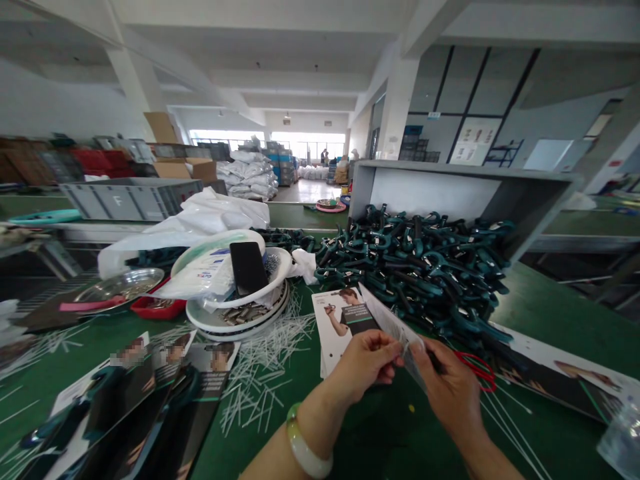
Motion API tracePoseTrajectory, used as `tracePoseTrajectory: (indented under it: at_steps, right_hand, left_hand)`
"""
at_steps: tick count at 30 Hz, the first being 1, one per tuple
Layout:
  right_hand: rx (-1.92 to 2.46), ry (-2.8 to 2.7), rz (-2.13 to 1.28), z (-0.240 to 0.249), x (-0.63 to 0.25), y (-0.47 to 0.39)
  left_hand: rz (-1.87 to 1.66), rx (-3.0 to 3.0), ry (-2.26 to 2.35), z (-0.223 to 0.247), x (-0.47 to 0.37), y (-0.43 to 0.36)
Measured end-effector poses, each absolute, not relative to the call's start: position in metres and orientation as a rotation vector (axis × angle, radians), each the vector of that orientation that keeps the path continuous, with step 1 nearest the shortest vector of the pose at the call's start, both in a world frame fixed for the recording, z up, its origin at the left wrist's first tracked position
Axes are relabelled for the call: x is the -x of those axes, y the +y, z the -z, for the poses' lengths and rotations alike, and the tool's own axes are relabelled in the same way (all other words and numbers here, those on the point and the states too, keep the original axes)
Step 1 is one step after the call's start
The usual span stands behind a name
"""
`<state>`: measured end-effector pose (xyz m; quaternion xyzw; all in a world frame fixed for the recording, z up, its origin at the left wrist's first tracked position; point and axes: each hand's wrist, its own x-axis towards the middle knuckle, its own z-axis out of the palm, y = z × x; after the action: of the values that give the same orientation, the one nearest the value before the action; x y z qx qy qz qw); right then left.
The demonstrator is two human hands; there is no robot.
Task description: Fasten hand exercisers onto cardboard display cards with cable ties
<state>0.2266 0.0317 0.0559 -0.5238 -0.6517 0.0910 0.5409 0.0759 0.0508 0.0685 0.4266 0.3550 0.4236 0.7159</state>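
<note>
While our right hand (445, 380) grips a thin card (386, 315) along its lower edge, holding it tilted above the counter (385, 433), our left hand (365, 363) is closed in a fingertip pinch close against it; whether those fingertips hold the card's edge or something slender, we cannot tell. Under the raised card, just beside our left hand, printed cards (327, 343) lie flat, at least two, overlapping. If we pinch too hard or pull unevenly, the held card could crease or tear, and were our right fingers to loosen, it could slip down. The heap of green tools (415, 260) rises close behind the card, so a careless elbow or a nudge might make pieces slide onto it.

Counting outward, we have one card raised and one pair of red loops (480, 371), probably scissor handles, beside our right hand. The heaped tools overlap too much to count; one grey bin (359, 193) stands on its side behind them. To our left, thin white strips (265, 360) are scattered, too many to number, next to three printed backing cards (213, 393) with tools lying on them. Beyond sit one phone (249, 268), at least two white basins (215, 330), one red dish (159, 311) and one metal bowl (97, 292).
</note>
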Motion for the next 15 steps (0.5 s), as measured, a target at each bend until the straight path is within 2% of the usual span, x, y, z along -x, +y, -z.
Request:
tracePoseTrajectory:
  at_steps: [9, 15]
  right_hand:
    - [1.170, -1.602, -0.199, -0.054, -0.226, 0.032]
    - [1.002, -1.825, -0.001, -0.056, -0.217, 0.027]
  left_hand:
    - [-0.944, -0.856, 0.748, -0.062, -0.073, 0.053]
    - [-1.105, -0.817, 0.732, -0.061, -0.072, 0.052]
